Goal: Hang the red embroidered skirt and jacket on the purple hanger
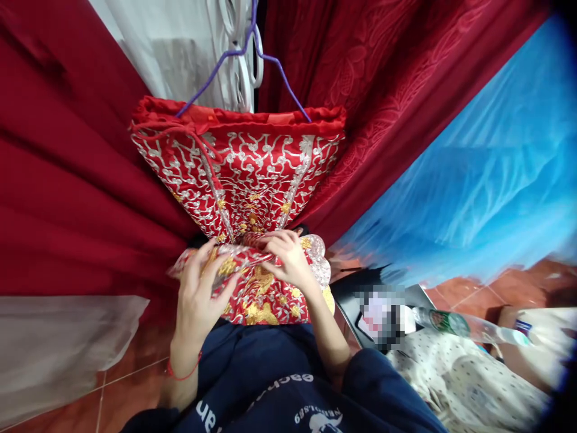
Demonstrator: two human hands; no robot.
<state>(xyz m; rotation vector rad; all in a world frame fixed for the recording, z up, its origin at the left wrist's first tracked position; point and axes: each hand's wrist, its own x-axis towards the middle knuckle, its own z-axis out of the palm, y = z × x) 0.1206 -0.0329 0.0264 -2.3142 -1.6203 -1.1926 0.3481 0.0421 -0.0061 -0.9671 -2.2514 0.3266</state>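
A red skirt point(259, 156), embroidered in silver and gold, hangs from a purple hanger point(220, 57) by its gathered waistband. Its lower part is folded up toward me, with gold and floral embroidery showing. My left hand point(201, 285) curls loosely over the left side of the fold, fingers somewhat apart, cloth under them. On the right of the same fold, my right hand point(288, 258) pinches the fabric between thumb and fingers. A red drawstring point(198, 141) dangles from the waistband. Scalloped, glittery edging point(318, 258) sticks out beside my right wrist.
Dark red curtains point(67, 150) flank the skirt, and a blue cloth point(487, 174) hangs at right. At lower right, a plastic bottle point(478, 328) lies by a dark seat point(360, 294) and a dotted cloth point(464, 373). White cloth point(58, 349) drapes at lower left over red floor tiles point(130, 385).
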